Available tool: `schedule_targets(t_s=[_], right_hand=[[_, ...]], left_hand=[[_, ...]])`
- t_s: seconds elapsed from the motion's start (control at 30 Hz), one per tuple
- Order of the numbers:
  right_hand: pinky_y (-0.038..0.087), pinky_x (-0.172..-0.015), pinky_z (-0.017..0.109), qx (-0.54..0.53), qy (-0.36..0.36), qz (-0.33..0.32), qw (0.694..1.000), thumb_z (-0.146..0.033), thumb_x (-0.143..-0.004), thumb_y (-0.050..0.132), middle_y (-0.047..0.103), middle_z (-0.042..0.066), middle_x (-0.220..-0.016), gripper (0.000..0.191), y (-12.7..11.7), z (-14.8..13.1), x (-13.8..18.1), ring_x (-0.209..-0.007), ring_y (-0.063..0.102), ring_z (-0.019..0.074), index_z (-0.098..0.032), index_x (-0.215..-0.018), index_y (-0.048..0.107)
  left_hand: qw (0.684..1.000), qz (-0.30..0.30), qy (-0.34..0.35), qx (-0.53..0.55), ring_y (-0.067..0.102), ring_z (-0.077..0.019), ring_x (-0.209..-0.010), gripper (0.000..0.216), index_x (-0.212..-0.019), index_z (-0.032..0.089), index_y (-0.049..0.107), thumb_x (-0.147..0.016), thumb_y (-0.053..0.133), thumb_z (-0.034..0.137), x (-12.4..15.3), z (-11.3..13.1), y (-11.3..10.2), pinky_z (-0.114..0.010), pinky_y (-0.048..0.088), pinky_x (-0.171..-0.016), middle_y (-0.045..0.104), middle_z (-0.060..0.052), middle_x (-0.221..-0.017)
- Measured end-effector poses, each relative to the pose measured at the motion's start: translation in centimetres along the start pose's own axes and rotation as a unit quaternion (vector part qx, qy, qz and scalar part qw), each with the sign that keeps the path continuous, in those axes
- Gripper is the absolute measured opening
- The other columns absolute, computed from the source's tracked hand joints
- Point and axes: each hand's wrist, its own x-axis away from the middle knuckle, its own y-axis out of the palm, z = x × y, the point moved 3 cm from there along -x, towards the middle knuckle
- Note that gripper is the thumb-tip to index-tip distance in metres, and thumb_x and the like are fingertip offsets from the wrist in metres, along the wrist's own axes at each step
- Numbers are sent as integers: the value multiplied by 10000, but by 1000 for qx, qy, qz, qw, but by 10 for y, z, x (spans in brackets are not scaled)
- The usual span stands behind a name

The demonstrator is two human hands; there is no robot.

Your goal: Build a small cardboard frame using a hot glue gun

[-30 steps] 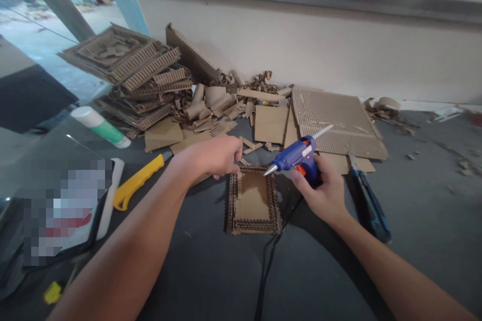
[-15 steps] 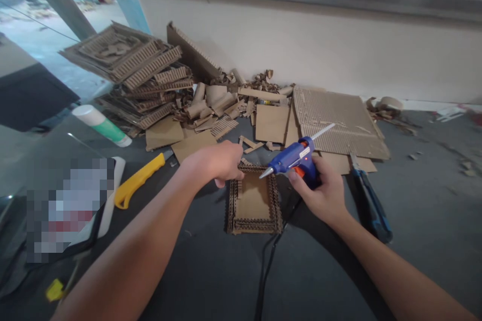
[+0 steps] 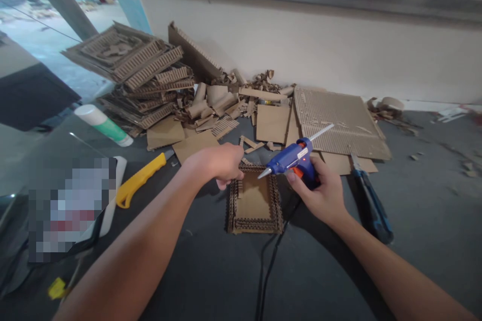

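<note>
A small rectangular cardboard frame (image 3: 254, 225) with corrugated walls lies on the dark table, its flat brown base showing inside. At its upper left corner is my left hand (image 3: 222, 163), fingers closed and pressed on the wall; whether a strip is pinched there is hidden. My right hand (image 3: 326, 193) grips a blue hot glue gun (image 3: 291, 157) by its handle, thumb near the orange trigger. The metal nozzle points left and down over the frame's upper inside. A white glue stick juts from the gun's back, and a small red light glows on it.
A yellow cutter (image 3: 145, 178), a white-green tube (image 3: 105, 125) and a phone-like device with blurred screen (image 3: 71, 205) lie left. Stacked cardboard frames (image 3: 150, 75) and scraps stand behind. A blue-black cutter (image 3: 371, 203) lies right, near a corrugated sheet (image 3: 335, 115). A black cord (image 3: 271, 261) runs toward me.
The glue gun's nozzle has shifted very slightly to the left. My left hand stays at the frame's corner; otherwise the view has only drifted a little.
</note>
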Motion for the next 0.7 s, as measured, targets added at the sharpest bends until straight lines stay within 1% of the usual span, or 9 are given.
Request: schedule_targets(t_s=[0.1, 0.2, 0.33, 0.4, 0.5, 0.57, 0.63, 0.7], right_hand=[[365, -476, 246, -4, 10, -8, 1000, -454, -813, 665, 520, -48, -592, 299, 0, 0, 0, -502, 429, 105, -188, -940, 616], [375, -485, 249, -7, 19, -9, 1000, -452, -814, 660, 516, -48, -592, 297, 0, 1, 0, -508, 430, 108, -189, -944, 617], [388, -498, 255, -18, 27, -13, 999, -452, -812, 664, 540, -40, -614, 305, 1, 2, 1, -522, 446, 115, -194, -968, 618], [387, -498, 254, -22, 31, -16, 999, -448, -808, 669, 544, -39, -615, 303, 1, 3, 2, -523, 445, 115, -195, -967, 620], [383, -494, 253, -24, 37, -16, 999, -445, -803, 671, 550, -35, -616, 296, 2, 2, 2, -519, 439, 113, -195, -955, 627], [391, -502, 255, -30, 41, -14, 999, -447, -804, 668, 568, -28, -631, 295, 2, 2, 2, -525, 449, 114, -196, -955, 631], [400, -509, 257, -37, 46, -12, 998, -455, -804, 664, 577, -26, -636, 298, 2, 2, 2, -530, 458, 116, -199, -951, 631], [401, -509, 258, -44, 50, -9, 998, -470, -807, 659, 574, -27, -627, 311, 2, 2, 2, -527, 464, 119, -199, -956, 630]], left_hand=[[1000, -4, 5, -11, 687, -241, -573, 353, -1131, 126, 595, -806, 595, 265, 1, 1, -1, -273, 423, -513, 704, -55, -617], [999, -16, 5, -33, 697, -250, -593, 406, -1161, 110, 584, -771, 595, 223, 3, 5, -2, -267, 420, -509, 699, -61, -604], [999, -20, -11, -35, 707, -254, -610, 474, -1202, 88, 559, -738, 584, 179, 7, 10, -3, -263, 435, -503, 724, -91, -684], [999, -20, -19, -34, 708, -248, -605, 499, -1233, 91, 538, -748, 590, 199, 9, 10, -4, -260, 437, -512, 726, -83, -681], [999, 3, -20, -37, 702, -234, -587, 532, -1285, 112, 492, -800, 592, 306, 13, 5, -9, -261, 425, -523, 726, -60, -663], [998, 34, -17, -44, 692, -227, -578, 461, -1219, 130, 537, -836, 560, 385, 18, 1, -14, -265, 406, -520, 720, -53, -634], [997, 61, -20, -51, 671, -222, -554, 343, -1017, 150, 624, -868, 509, 437, 22, -3, -15, -272, 389, -520, 698, -60, -573], [995, 79, -25, -56, 646, -217, -523, 375, -775, 171, 634, -896, 457, 479, 26, -7, -11, -281, 386, -530, 661, -71, -504]])
